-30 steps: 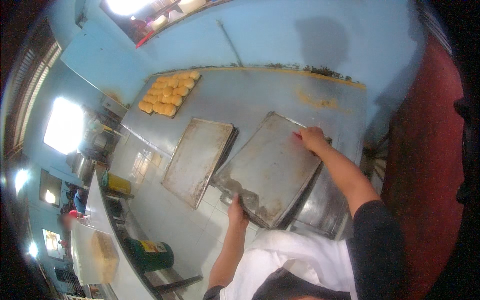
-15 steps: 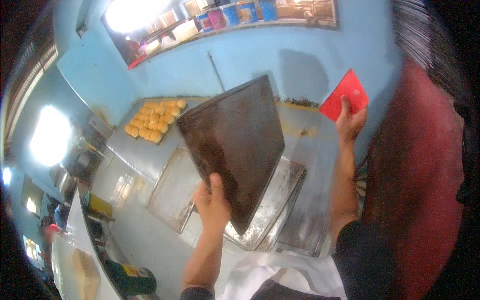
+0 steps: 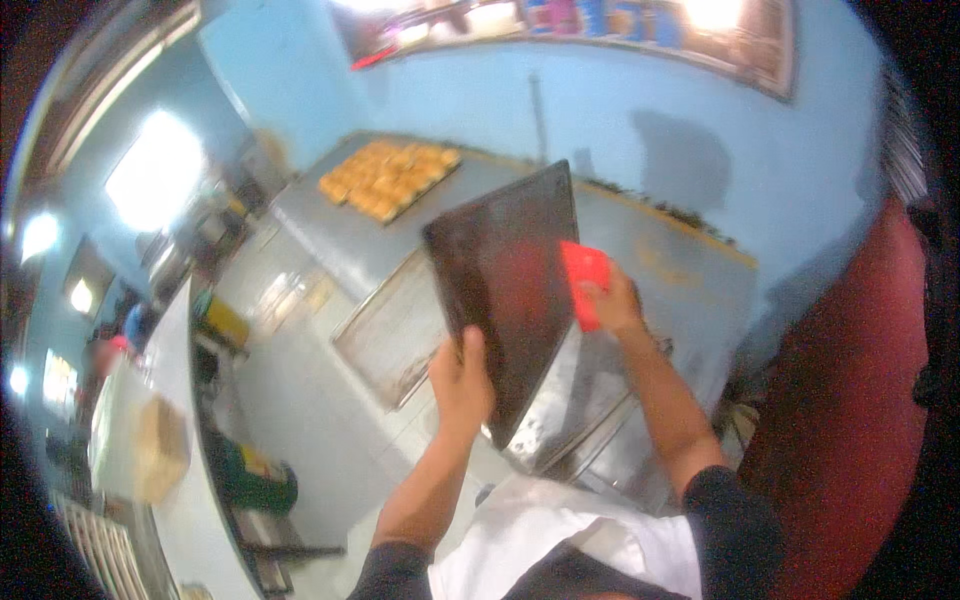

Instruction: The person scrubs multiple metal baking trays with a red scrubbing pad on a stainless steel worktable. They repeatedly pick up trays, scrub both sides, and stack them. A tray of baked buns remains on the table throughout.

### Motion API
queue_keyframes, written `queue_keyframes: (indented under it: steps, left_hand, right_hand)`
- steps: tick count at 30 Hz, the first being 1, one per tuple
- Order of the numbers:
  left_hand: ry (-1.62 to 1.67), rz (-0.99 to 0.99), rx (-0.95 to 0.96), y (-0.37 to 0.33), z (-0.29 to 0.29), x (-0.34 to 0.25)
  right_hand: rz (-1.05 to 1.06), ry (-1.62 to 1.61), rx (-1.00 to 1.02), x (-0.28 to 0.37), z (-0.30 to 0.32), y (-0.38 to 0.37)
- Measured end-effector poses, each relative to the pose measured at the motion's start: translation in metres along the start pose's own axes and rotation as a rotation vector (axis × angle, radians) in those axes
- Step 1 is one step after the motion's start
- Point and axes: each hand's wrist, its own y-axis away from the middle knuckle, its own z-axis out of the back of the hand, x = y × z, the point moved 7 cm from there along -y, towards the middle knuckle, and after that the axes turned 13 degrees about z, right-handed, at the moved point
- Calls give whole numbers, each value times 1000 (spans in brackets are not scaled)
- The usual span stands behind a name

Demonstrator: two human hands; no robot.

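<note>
A dark baking tray (image 3: 495, 270) stands tilted in front of me. My left hand (image 3: 462, 385) is closed on its near left edge, thumb on the face. A red flat scraper (image 3: 584, 285) is pinched in my right hand (image 3: 617, 305), close to the tray's right edge; whether it touches the tray I cannot tell. Beneath and behind the held tray lie a worn, light metal tray (image 3: 395, 335) and, at the right, more metal trays (image 3: 560, 405), partly hidden by the held one.
On the far end of the grey table (image 3: 340, 235) rests a batch of golden buns (image 3: 385, 175). A blue wall (image 3: 620, 90) rises behind, with a shelf opening holding tubs. A dark red surface (image 3: 850, 400) is at my right. A white-edged counter (image 3: 185, 350) stands left, beside a dark green container (image 3: 255, 480).
The red scraper in my right hand has come down and left from beside the wall to the tray's right edge. My view has shifted left; my left hand still holds the tray.
</note>
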Motion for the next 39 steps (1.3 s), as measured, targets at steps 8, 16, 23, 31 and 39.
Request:
queue_keyframes:
  steps: [8,16,23,31,39]
  left_hand:
    - [921,502,-121,-103,206,181]
    - [762,469,-314,-168,276,276]
    - [-254,300,-675,-108,290,247]
    - [-69,880,340,53,100,321]
    - [-236,809,139,46,50,312]
  right_hand:
    - [-106,-94,89,17,-33,89]
    - [-151,54,278,58,-37,153]
    - [-299,-16,249,75,-25,196]
    - [-20,86,573,118,-114,234]
    - [34,518,797,46,-181,230]
